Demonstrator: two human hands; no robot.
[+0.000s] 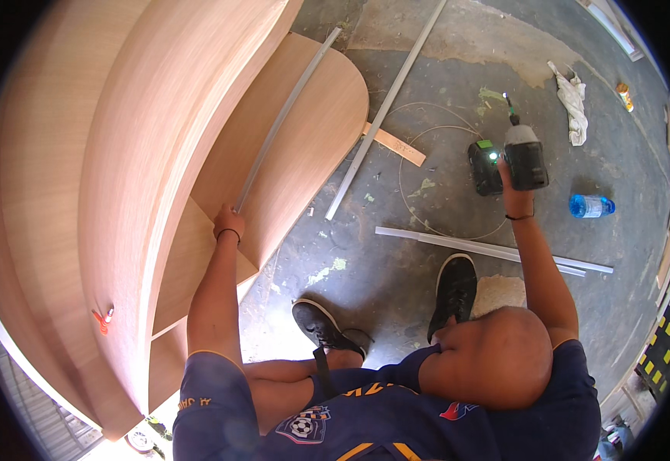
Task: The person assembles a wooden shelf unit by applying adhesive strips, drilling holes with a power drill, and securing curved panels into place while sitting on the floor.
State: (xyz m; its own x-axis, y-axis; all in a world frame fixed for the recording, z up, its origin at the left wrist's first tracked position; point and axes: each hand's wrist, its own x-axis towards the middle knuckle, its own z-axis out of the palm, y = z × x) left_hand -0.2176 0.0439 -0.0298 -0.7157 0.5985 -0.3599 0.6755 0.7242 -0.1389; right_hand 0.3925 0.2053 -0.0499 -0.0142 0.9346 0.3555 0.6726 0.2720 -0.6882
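Note:
My left hand is closed at the near end of a long thin metal strip. The strip lies lengthwise on a rounded wood-coloured panel, inside a curved wooden furniture piece. Out to the right, my right hand grips a black and grey cordless drill, held up off the floor. Its bit points away from me, and a small light on it is lit. My fingers on the grip are mostly hidden behind the drill body.
A long metal bar lies beside the panel, near a short wooden slat. Several metal profiles rest on the floor ahead of my right foot. A thin wire loop, a blue bottle and a white cloth lie rightward. Orange-handled pliers sit on the furniture.

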